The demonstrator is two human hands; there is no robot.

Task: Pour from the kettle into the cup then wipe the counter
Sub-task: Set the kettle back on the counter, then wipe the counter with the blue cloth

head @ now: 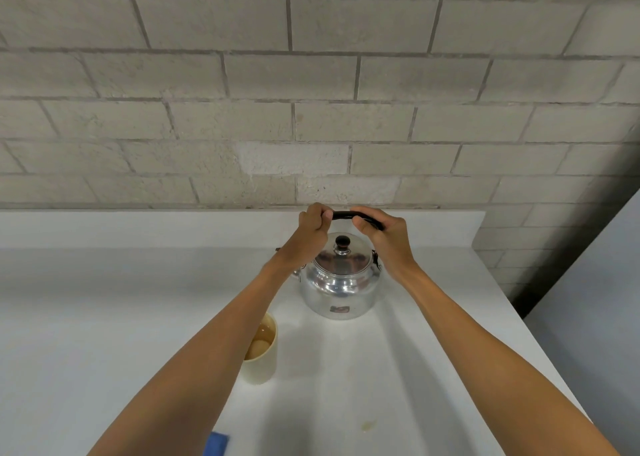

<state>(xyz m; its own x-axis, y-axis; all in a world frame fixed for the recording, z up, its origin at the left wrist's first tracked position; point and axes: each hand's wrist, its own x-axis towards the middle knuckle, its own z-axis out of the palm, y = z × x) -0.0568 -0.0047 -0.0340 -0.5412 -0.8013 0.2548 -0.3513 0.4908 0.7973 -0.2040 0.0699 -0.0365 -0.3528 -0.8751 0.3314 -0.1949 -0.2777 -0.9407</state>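
Kettle of polished silver metal with a domed lid and dark knob [341, 284] sits at centre frame on the white counter [104, 317], both hands clamped on its black arched handle [343, 215]. The left hand [313, 229] wraps the handle's left end, the right hand [388, 234] its right end, fingers curled shut over the bar, forearms reaching up from the lower corners of the frame. A cream cylindrical cup [262, 348], already holding pale brownish liquid, stands just below and left of the kettle, partly hidden under the left forearm. That closeness looks like the main hazard: a dropped or swung left arm could knock the cup over, and further pouring might overfill it. A yellowish stain [367, 425] marks the counter at lower right of centre; a blue cloth [216, 444] at the bottom edge awaits the wiping.
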